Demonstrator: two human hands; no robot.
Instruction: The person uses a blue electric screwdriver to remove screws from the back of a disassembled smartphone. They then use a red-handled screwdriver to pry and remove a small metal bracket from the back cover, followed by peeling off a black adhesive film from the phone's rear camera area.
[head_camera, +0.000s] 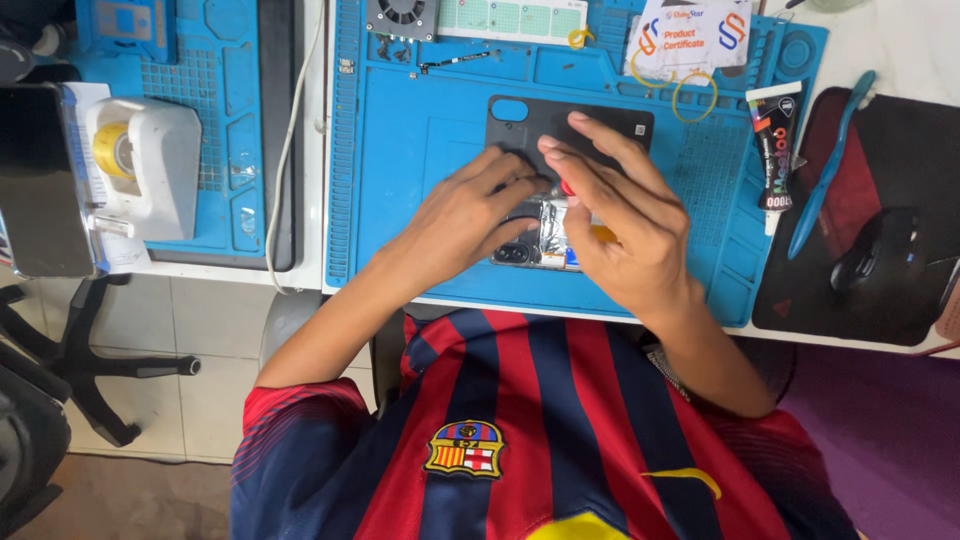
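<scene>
Phone (545, 245) with its back off lies on the blue mat (420, 170) on the table, directly under both hands, its foil-covered insides showing between them; the dark back cover (520, 125) sits just beyond the fingertips. It looks light, stiff and fragile, best steadied by its outer edges, away from the exposed parts. Left hand (470, 215) lies flat, fingers loosely together, pressing on the phone's near end. Right hand (625, 225) is narrowed around a small red-tipped tool (567, 187), its point at the phone.

Red-and-blue striped shirt (520, 400), crest badge (464, 447)
</scene>
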